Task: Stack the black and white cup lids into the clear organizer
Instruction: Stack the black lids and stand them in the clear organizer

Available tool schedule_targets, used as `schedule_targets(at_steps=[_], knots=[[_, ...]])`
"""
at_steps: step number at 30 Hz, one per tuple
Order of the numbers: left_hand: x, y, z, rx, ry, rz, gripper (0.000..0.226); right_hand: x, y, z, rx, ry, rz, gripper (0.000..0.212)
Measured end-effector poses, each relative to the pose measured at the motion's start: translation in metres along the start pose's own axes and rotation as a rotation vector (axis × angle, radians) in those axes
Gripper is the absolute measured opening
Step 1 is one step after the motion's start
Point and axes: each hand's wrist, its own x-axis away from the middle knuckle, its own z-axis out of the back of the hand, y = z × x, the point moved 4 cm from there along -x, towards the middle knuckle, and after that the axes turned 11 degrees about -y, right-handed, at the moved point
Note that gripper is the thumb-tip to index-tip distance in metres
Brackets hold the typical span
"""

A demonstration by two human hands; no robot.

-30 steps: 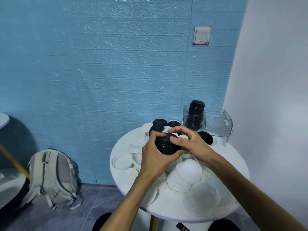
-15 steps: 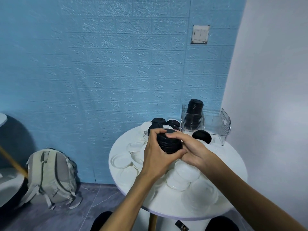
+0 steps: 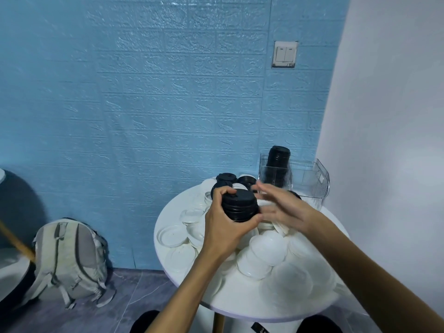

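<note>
A blue brick-textured wall (image 3: pixel 156 104) filled the back, with a white light switch (image 3: pixel 285 54) high on its right. A plain white wall (image 3: pixel 394 116) met it there. Below lay grey floor (image 3: pixel 134 299), where a grey backpack (image 3: pixel 69 260) leaned against the blue wall.

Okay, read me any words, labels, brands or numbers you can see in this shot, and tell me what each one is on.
No text can be read.
Clear organizer: a small label on its right wall, too small to read.
Dark object under the table edge: faint white marks, too blurred to read.
Wall switch: no lettering visible.
</note>
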Motion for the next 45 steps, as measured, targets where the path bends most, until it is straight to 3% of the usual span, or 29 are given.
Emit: schedule_targets(at_steps=[3, 5, 10, 16, 24, 30, 35, 40, 45], knots=[[0.002, -0.004, 0.0, 0.029, -0.005, 0.035, 0.072, -0.005, -0.013, 0.066, 0.44, 0.444, 0.069, 0.036], [0.003, -0.006, -0.002, 0.037, -0.004, 0.046, 0.072, -0.008, -0.016, 0.103, 0.733, 0.645, 0.055, 0.029], [0.003, -0.005, -0.006, 0.052, -0.014, 0.055, 0.072, -0.024, 0.001, 0.139, 1.168, 0.625, -0.061, 0.036], [0.001, -0.004, -0.007, 0.049, -0.023, 0.047, 0.073, -0.036, 0.012, 0.142, 1.32, 0.591, -0.102, 0.033], [0.004, -0.005, -0.001, 0.054, -0.034, 0.072, 0.072, -0.035, 0.007, 0.133, 1.408, 0.643, -0.031, 0.011], [0.005, -0.006, -0.005, 0.063, -0.065, 0.089, 0.07, -0.001, -0.039, 0.077, 1.224, 0.77, 0.398, 0.024], [0.004, -0.002, -0.01, 0.074, -0.108, 0.1, 0.071, 0.029, -0.042, 0.007, 0.909, 0.553, 0.706, 0.024], [0.007, -0.006, -0.006, 0.096, -0.076, 0.124, 0.079, 0.035, -0.023, -0.018, 0.64, 0.299, 0.684, 0.028], [0.007, -0.008, -0.002, 0.085, -0.069, 0.141, 0.09, 0.03, -0.01, -0.027, 0.613, 0.154, 0.613, 0.03]])
